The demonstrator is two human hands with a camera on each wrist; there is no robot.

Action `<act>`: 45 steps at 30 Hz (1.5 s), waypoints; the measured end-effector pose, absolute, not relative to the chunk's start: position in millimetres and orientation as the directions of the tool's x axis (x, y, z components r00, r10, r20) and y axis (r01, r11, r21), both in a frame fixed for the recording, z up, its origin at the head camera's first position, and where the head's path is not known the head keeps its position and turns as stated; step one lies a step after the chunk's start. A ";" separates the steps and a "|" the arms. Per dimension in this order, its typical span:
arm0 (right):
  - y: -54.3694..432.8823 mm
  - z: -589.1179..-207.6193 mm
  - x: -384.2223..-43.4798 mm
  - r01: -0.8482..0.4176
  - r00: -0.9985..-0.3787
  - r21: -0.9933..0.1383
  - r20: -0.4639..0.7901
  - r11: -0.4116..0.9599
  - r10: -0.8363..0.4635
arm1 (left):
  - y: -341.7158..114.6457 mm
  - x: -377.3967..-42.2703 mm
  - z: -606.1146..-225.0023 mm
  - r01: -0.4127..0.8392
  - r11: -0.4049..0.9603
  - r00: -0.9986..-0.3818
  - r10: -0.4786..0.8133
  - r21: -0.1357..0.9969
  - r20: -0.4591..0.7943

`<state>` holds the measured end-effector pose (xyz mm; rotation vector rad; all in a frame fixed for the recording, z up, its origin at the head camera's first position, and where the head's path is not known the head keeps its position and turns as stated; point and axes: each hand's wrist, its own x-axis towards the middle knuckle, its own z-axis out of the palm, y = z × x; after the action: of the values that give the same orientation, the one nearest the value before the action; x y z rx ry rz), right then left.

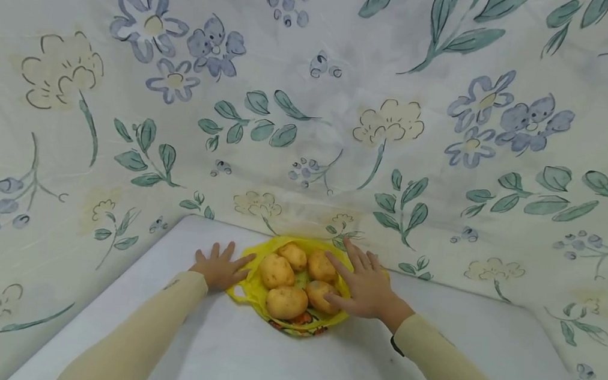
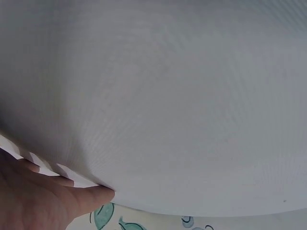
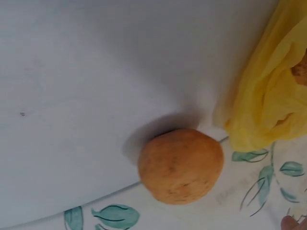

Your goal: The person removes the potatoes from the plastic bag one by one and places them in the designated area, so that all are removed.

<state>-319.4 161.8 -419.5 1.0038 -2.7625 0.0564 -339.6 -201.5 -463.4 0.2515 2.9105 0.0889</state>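
Several potatoes (image 1: 286,302) lie in a spread yellow plastic bag (image 1: 260,252) near the far edge of the table. My left hand (image 1: 219,270) rests with fingers spread at the bag's left edge; in the left wrist view the same hand (image 2: 45,201) shows at the lower left, against the white surface. My right hand (image 1: 368,289) reaches over the bag's right side, its fingers spread above or against the potatoes there. In the right wrist view a single potato (image 3: 181,166) sits outside the bag (image 3: 259,100), and a fingertip shows in the bottom right corner.
A white table (image 1: 267,368) lies under both arms. Behind it and at its sides hangs a floral cloth (image 1: 328,156), close behind the bag. A printed red and green patch (image 1: 303,329) shows on the bag's front edge.
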 end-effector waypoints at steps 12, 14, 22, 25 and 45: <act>128.6 -419.8 -319.9 -0.695 -0.700 0.095 0.139 0.713 -0.701 | -202.5 -340.3 -458.7 0.167 0.983 -0.966 0.178 0.072 -0.189; 122.2 -420.7 -318.9 -0.712 -0.683 0.096 0.136 0.696 -0.717 | -202.8 -340.3 -458.4 0.161 0.984 -0.965 0.173 0.076 -0.195; 101.2 -426.2 -311.3 -0.761 -0.635 0.051 0.142 0.647 -0.759 | -202.1 -336.7 -458.9 0.160 0.985 -0.966 0.169 0.059 -0.195; 95.6 -427.4 -309.1 -0.780 -0.613 0.045 0.148 0.625 -0.776 | -200.6 -336.4 -459.7 0.150 0.987 -0.966 0.159 0.056 -0.202; 69.9 -435.3 -300.7 -0.834 -0.551 -0.006 0.070 0.552 -0.831 | -195.0 -333.8 -459.2 0.161 0.987 -0.971 0.163 0.030 -0.177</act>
<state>-300.7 69.9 -435.3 1.4576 -2.7155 0.0595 -333.8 -195.0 -459.2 0.2425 2.9520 0.0226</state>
